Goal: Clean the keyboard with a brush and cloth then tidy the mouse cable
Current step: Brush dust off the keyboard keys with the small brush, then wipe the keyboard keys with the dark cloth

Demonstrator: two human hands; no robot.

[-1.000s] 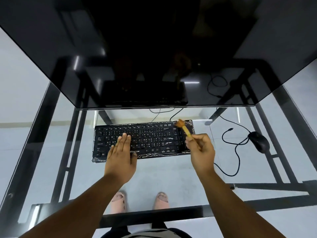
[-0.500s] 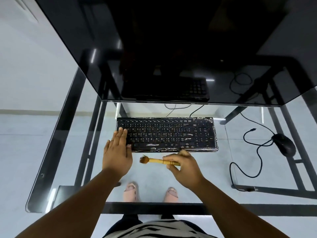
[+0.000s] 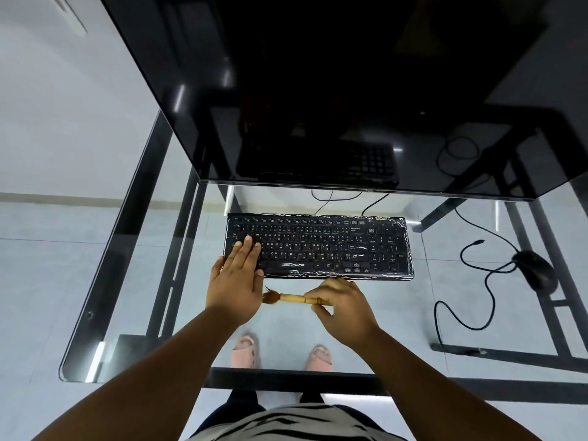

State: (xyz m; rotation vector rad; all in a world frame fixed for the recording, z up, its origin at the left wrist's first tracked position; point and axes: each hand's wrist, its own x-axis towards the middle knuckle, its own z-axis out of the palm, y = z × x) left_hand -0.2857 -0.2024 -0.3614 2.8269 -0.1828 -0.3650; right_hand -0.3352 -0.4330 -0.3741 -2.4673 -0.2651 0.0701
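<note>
Below the keyboard (image 3: 318, 246), the right hand (image 3: 342, 308) pinches the brush (image 3: 292, 298).

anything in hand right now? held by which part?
Right hand pinches the brush by its wooden handle, bristles pointing left. Left hand holds nothing; its straight fingers rest on the keyboard.

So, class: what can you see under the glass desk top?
Through the glass desk top show the black desk frame, a pale tiled floor and two feet in pink slippers. The keyboard, both hands and the forearms hide whatever lies beneath them.
</note>
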